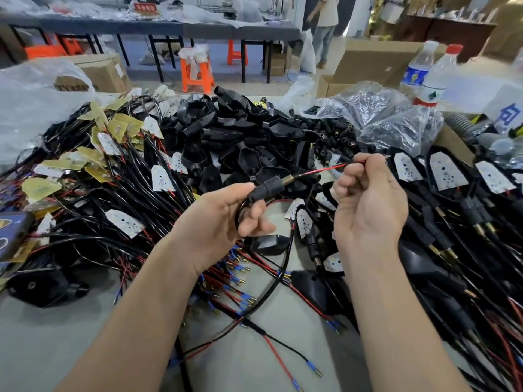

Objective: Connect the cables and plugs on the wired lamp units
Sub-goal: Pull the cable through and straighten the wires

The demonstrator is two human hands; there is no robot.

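My left hand (226, 219) grips a black plug sleeve (267, 189) with a threaded metal tip pointing right. A thin red and black wire pair (322, 171) runs out of that tip up to my right hand (368, 199), which pinches the wire ends between thumb and fingertips. A black cable (278, 275) loops down from the left hand to the table, ending in red leads with blue-sleeved pins (311, 364).
A tangled heap of wired LED boards (124, 176) lies at the left. Black lamp housings (226, 137) pile in the middle. Assembled lamp units (452, 176) line the right. Plastic bags of connectors (368, 108) and two water bottles (433, 77) stand behind.
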